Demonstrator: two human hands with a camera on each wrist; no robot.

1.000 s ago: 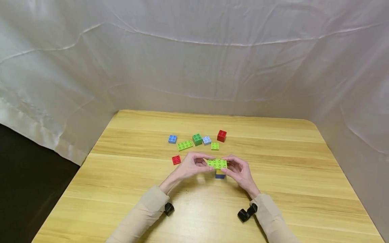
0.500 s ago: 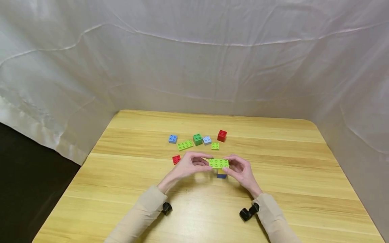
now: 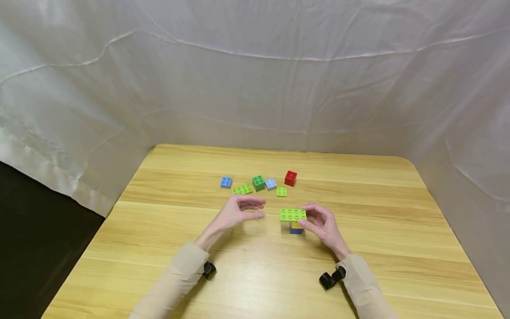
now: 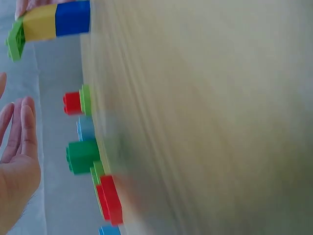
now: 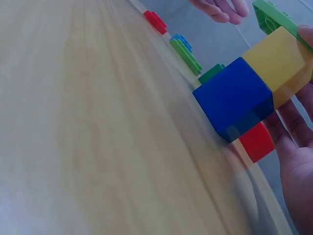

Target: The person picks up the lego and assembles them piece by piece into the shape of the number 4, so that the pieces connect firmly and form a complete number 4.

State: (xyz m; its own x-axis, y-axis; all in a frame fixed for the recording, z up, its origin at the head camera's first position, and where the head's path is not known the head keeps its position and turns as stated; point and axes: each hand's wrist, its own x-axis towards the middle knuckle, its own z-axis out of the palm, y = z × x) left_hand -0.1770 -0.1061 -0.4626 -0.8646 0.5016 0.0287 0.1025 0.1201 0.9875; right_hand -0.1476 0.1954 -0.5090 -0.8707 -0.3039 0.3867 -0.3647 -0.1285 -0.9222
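Note:
In the head view, my right hand (image 3: 324,226) pinches the right end of a lime green eight-stud plate (image 3: 287,215). That plate caps a yellow block (image 5: 276,61), which sits on a dark blue block (image 5: 234,98). The plate overhangs the stack to the left. Whether the blue block touches the table cannot be told. My left hand (image 3: 235,212) is held apart, left of the stack, fingers extended and nothing between them. Behind it lies another lime plate (image 3: 243,189), partly covered.
Farther back on the wooden table (image 3: 382,230) are a blue brick (image 3: 226,182), a green block (image 3: 258,183), a light blue brick (image 3: 271,184), a small lime plate (image 3: 281,192) and a red block (image 3: 291,178). A flat red brick (image 4: 110,199) shows in the left wrist view.
My left hand has let go of the lime plate and drawn away to the left, now covering the flat red brick in the head view. My right hand and the stack have shifted slightly right.

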